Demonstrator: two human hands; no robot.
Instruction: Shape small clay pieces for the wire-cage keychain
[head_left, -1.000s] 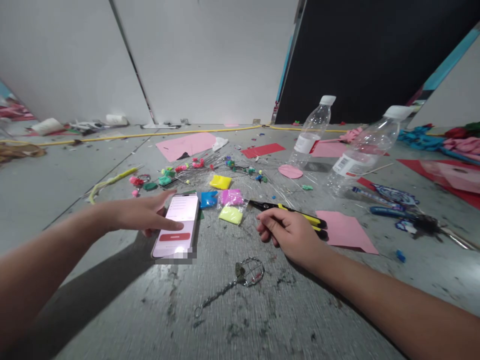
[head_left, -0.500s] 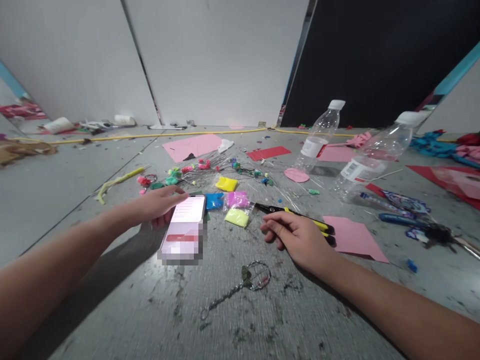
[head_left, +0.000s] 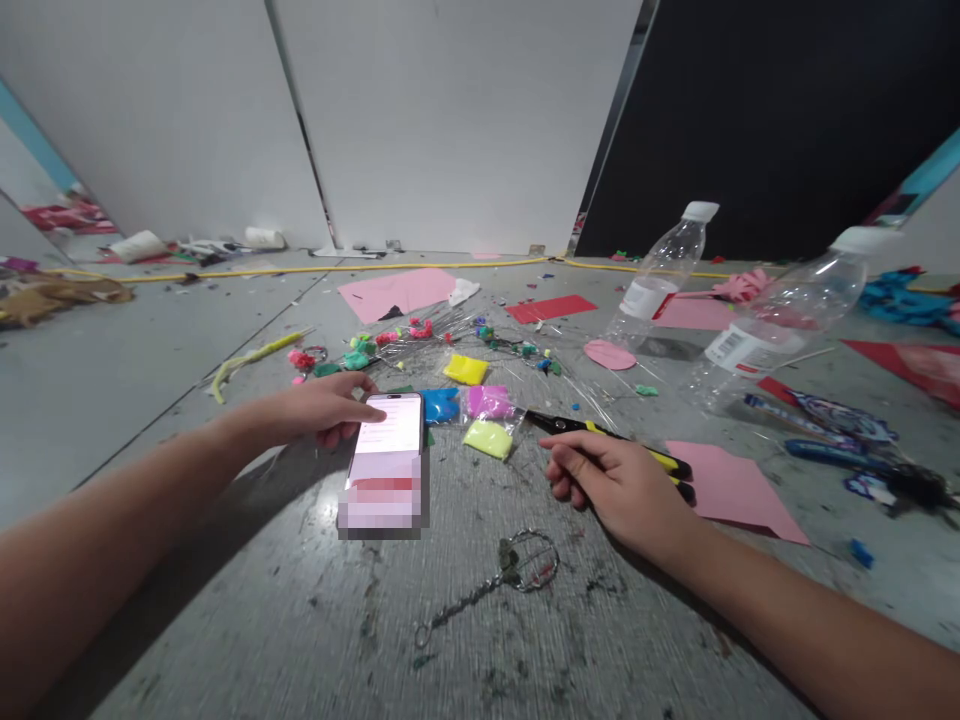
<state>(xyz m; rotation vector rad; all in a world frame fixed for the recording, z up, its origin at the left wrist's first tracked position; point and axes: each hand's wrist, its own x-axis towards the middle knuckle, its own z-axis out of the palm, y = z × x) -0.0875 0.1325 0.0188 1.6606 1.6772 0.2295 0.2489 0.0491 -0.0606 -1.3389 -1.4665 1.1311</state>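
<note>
My left hand [head_left: 326, 408] reaches over the left side of a lit phone [head_left: 386, 440]. One finger rests on its screen while the others curl beside the edge; the hand does not grip the phone. The lower screen is pixelated. My right hand [head_left: 611, 485] lies with loosely curled fingers, thumb against the index finger and nothing visible in them. Behind it are pliers [head_left: 555, 422] with black and yellow handles, partly hidden. Small packets of blue [head_left: 441, 405], pink [head_left: 487, 401], yellow [head_left: 465, 369] and lime [head_left: 487, 439] clay lie between the hands. Nearest me is a twisted-wire piece [head_left: 480, 590] with a round loop.
Two clear plastic bottles [head_left: 656, 280] with white caps stand at the right. Pink paper [head_left: 731, 490] lies right of the pliers. Thin wires and coloured clay bits [head_left: 420, 328] are scattered behind the packets. A yellow cord [head_left: 300, 270] runs along the wall.
My left finger has moved from the phone's top edge down onto its screen. The whole view has shifted slightly, so things appear further right. My right hand keeps its pose.
</note>
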